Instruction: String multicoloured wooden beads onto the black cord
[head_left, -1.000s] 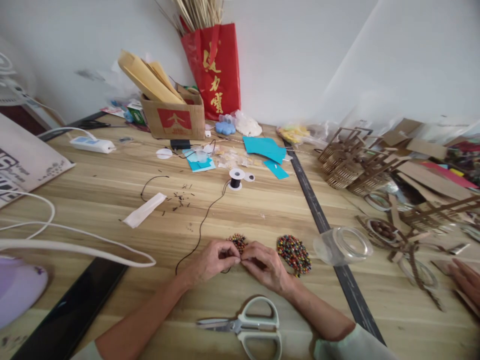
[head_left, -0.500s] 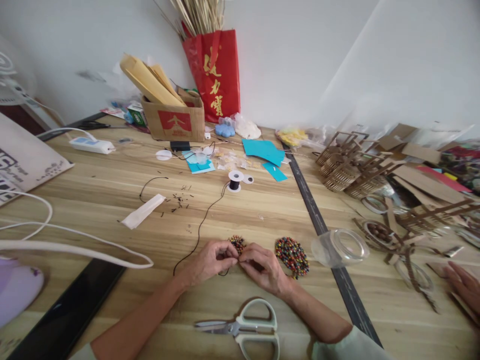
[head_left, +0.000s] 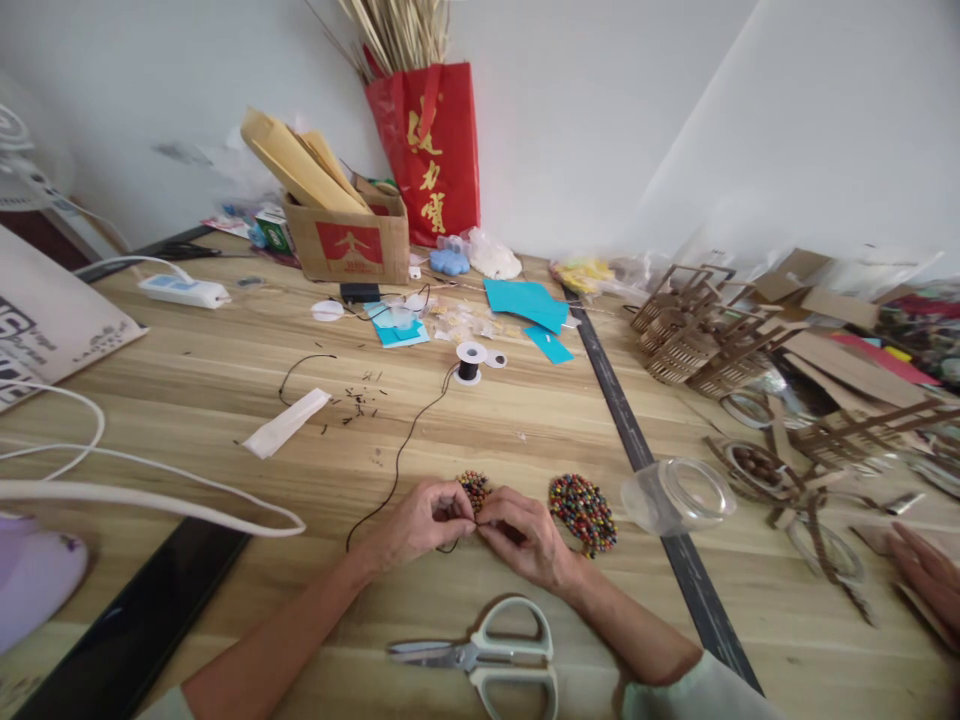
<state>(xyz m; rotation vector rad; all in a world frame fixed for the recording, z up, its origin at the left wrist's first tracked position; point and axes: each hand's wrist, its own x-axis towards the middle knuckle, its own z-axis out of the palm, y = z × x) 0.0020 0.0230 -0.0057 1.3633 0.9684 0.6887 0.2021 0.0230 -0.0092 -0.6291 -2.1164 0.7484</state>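
Observation:
My left hand and my right hand meet fingertip to fingertip over the table, both closed in a pinch. A black cord runs from the white spool down to my left hand, and a short bit of it shows beneath the fingers. What exactly sits between the fingertips is too small to make out beyond the cord. Just behind them lies a small cluster of multicoloured beads, partly hidden by my hands. A larger pile of beaded strands rests right of my right hand. Scissors lie below, blades pointing left.
A clear plastic jar lies on its side at right, near woven baskets. Black cord scraps and a white paper strip are at left. A cardboard box stands behind. Another person's hand is at the right edge.
Almost nothing differs. Both hands keep the same pinch in the same place, and the view has shifted very slightly.

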